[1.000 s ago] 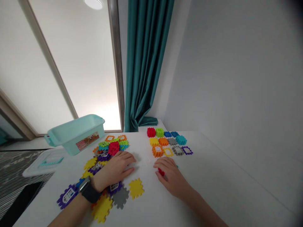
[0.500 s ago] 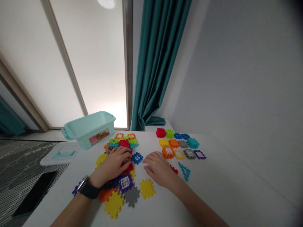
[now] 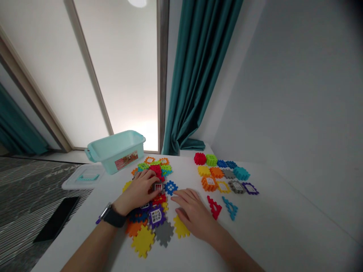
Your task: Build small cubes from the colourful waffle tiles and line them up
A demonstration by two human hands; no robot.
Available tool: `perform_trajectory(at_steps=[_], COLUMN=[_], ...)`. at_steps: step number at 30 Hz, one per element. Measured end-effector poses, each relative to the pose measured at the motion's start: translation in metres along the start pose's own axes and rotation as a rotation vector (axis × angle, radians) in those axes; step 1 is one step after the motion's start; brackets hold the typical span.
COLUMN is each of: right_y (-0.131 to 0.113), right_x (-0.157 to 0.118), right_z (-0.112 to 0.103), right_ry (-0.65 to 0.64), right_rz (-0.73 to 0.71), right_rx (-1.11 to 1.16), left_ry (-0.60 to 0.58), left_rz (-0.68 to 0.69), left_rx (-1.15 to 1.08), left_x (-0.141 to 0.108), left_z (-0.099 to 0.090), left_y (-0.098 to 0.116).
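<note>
My left hand (image 3: 139, 190), with a dark watch on its wrist, lies over a heap of interlocking plastic tiles. Its fingers are apart and bent, reaching beside a grey window tile (image 3: 158, 187) and below a red tile (image 3: 155, 170). My right hand (image 3: 193, 213) is over the white table, fingers loosely stretched and nothing seen in them. It partly covers a yellow square tile (image 3: 180, 227). A blue window tile (image 3: 171, 187) is just beyond its fingertips. Nearer me are a purple window tile (image 3: 156, 216), a grey tile (image 3: 164, 233) and another yellow tile (image 3: 143, 241).
Sorted stacks, among them red (image 3: 200, 158), lime (image 3: 211, 159) and orange (image 3: 209, 183), stand in rows at the back right. A red triangle piece (image 3: 214, 207) and a blue one (image 3: 230, 208) lie nearer. At the back left are a mint bin (image 3: 107, 155) and its lid (image 3: 79, 183).
My right hand has come back toward me, over the yellow tile, uncovering the red triangle piece. My left hand stays at the heap. The whole view has shifted slightly.
</note>
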State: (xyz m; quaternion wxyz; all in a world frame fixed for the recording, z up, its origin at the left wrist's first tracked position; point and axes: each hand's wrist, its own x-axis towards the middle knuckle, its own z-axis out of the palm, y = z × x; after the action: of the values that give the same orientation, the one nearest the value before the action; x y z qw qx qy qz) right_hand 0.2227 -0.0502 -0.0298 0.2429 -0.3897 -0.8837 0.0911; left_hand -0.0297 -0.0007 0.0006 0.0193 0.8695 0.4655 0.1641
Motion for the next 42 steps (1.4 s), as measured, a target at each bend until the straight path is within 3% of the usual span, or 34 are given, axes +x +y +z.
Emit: perform_trajectory(at_steps=[5, 15, 23, 32, 38, 42], right_y=[0.003, 0.005, 0.006, 0.009, 0.008, 0.01], right_x=[-0.005, -0.007, -0.006, -0.005, -0.006, -0.006], right_z=[-0.003, -0.003, -0.004, -0.003, -0.005, -0.005], right_ry=[0.026, 0.038, 0.025, 0.109, 0.264, 0.287], right_rz=[0.005, -0.001, 0.007, -0.009, 0.042, -0.032], right_rx=[0.087, 0.148, 0.165, 0.148, 0.166, 0.126], left_ry=[-0.004, -0.022, 0.011, 0.193, 0.295, 0.318], left_rz=[-0.031, -0.129, -0.153, 0.042, 0.168, 0.219], left_rx=[-0.003, 0.05, 0.083, -0.022, -0.092, -0.127], left_x=[-0.002, 0.0, 0.003, 0.002, -0.001, -0.001], left_z=[-0.002, 0.012, 0.015, 0.018, 0.018, 0.021], left_y=[0.002, 0.001, 0.014, 0.017, 0.033, 0.042])
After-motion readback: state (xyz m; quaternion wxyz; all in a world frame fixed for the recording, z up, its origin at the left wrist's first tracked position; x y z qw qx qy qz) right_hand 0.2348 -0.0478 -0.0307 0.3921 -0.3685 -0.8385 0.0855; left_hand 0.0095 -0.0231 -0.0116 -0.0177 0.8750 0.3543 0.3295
